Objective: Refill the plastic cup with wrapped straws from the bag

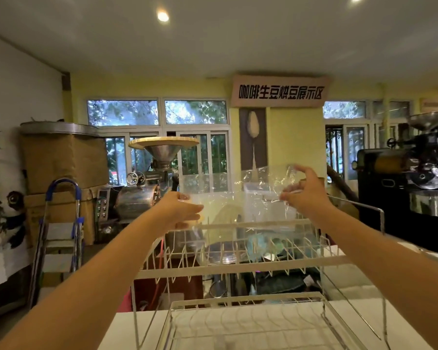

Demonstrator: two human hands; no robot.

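Observation:
Both my arms reach forward over a white wire dish rack [238, 271]. A clear, crinkled plastic bag [238, 195] is stretched between my hands above the rack's top tier. My left hand [180, 210] grips the bag's left side, with a pale patch, perhaps the bag's contents, showing by its fingers. My right hand [304, 190] pinches the bag's upper right edge. Through the film I see a translucent plastic container [266, 203] on the far side of the rack. I cannot make out any wrapped straws in the bag.
The rack stands on a white counter [352, 317], with a lower wire tier [238, 322] close to me. Behind are a coffee machine with a funnel [162, 152], a blue-handled stepladder [61, 228], cardboard boxes [61, 162] on the left, and a black roaster [410, 178] on the right.

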